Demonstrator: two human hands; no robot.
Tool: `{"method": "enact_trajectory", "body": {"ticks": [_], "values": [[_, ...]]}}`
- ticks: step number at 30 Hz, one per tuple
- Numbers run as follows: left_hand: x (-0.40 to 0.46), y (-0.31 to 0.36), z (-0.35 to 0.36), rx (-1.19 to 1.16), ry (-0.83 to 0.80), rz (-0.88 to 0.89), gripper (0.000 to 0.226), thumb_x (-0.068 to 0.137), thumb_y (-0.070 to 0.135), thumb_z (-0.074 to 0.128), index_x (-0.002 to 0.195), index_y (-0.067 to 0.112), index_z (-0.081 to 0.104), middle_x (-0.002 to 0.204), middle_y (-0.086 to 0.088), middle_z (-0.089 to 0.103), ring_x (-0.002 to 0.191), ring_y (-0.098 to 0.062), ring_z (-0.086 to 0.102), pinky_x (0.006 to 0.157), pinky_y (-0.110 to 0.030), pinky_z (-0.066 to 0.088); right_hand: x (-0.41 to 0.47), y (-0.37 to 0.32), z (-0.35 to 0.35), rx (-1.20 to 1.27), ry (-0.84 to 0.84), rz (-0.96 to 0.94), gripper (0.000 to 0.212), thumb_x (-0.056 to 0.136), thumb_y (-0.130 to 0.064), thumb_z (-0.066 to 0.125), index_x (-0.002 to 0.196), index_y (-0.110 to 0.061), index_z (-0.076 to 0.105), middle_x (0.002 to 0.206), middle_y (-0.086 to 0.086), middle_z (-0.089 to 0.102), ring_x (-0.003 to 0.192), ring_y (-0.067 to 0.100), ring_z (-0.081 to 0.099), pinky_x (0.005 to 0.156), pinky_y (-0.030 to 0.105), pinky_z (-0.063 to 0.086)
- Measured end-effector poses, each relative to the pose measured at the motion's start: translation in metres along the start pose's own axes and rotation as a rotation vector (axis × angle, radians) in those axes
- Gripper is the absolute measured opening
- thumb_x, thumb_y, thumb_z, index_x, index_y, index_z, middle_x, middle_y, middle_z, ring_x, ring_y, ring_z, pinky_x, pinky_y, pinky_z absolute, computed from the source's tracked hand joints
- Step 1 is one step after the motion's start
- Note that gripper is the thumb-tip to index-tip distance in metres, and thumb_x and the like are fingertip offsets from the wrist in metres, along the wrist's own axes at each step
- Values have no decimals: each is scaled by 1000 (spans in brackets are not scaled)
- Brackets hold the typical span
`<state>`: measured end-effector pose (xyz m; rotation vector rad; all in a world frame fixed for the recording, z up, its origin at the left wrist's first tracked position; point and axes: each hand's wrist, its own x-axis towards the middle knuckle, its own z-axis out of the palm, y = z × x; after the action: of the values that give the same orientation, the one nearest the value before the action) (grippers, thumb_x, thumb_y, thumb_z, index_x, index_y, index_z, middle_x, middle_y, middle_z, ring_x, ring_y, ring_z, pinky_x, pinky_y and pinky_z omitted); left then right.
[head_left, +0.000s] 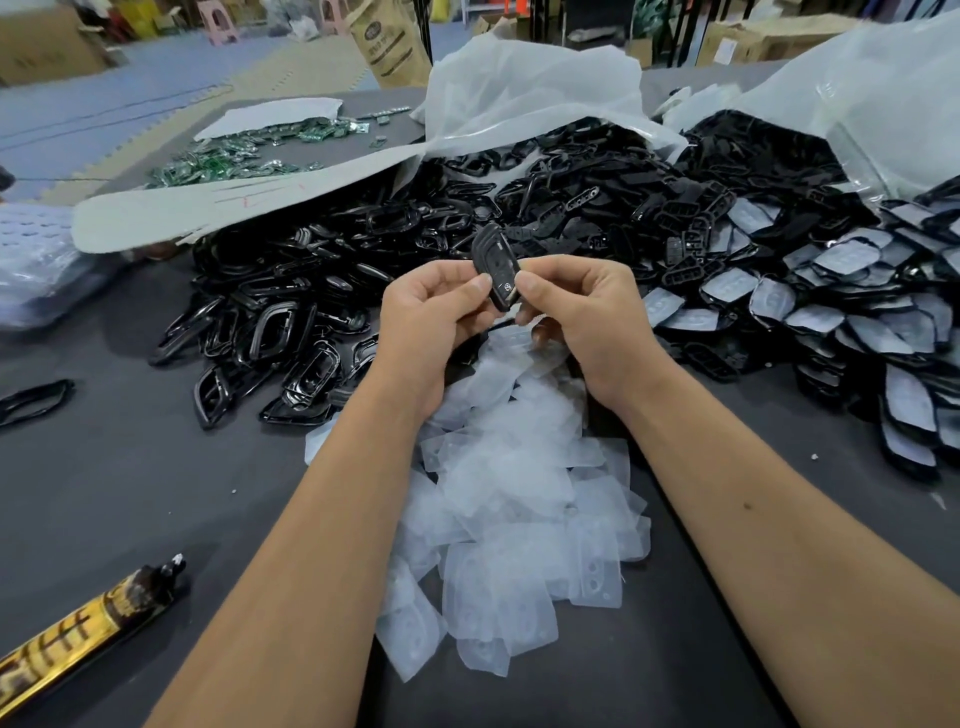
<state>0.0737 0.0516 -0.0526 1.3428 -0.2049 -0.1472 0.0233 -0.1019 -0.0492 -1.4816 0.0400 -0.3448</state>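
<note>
Nearest on the dark worktop lies a gold-and-brown tube, with a heap of clear film pieces between the forearms. Above that heap the left hand and right hand meet, their fingers pinched on the lower end of a black key fob shell, which is held upright in the air. It looks light, stiff and glossy – likely slippery – so the narrow side edges seem the surest hold, not the smooth face. Behind spread loose black frames and film-covered back covers – spilling from white bags. Green circuit boards lie farthest left.
</note>
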Motion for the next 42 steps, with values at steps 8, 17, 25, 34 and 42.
{"method": "enact_trajectory", "body": {"ticks": [8, 17, 25, 34, 42], "values": [[1, 0, 1, 28, -34, 13, 10, 98, 0, 63, 106, -5, 68, 80, -9, 70, 68, -13, 61, 66, -21, 54, 4, 2, -5, 58, -21, 30, 22, 93, 3, 71, 114, 8, 71, 71, 6, 65, 58, 13, 56, 53, 20, 45], [0, 0, 5, 51, -67, 3, 10, 100, -2, 60, 96, 2, 68, 83, -9, 70, 71, -14, 63, 69, -22, 55, 6, 3, -7, 76, -30, 52, 17, 93, 2, 68, 105, -7, 75, 68, -3, 66, 60, 11, 58, 53, 21, 47], [-2, -3, 6, 153, -112, 52, 14, 100, -1, 59, 94, 8, 68, 81, -8, 69, 66, -12, 57, 68, -24, 53, 6, 5, -7, 197, -13, 17, 33, 93, 8, 67, 123, -4, 68, 81, 1, 70, 82, 17, 70, 78, 28, 58], [-5, -2, 7, -7, -29, 78, 18, 90, -2, 68, 106, 5, 70, 97, -18, 76, 91, -30, 71, 83, -40, 60, 4, 2, -8, 223, -79, 11, 32, 91, 13, 66, 114, -7, 69, 77, 3, 66, 81, 26, 67, 89, 42, 57], [-6, 0, 7, 12, -18, 51, 18, 95, -7, 64, 103, 7, 70, 91, -11, 76, 85, -24, 70, 75, -31, 59, 6, 5, -9, 213, -92, 41, 41, 89, 14, 68, 123, -8, 67, 94, 7, 75, 94, 26, 71, 93, 42, 58]]}}
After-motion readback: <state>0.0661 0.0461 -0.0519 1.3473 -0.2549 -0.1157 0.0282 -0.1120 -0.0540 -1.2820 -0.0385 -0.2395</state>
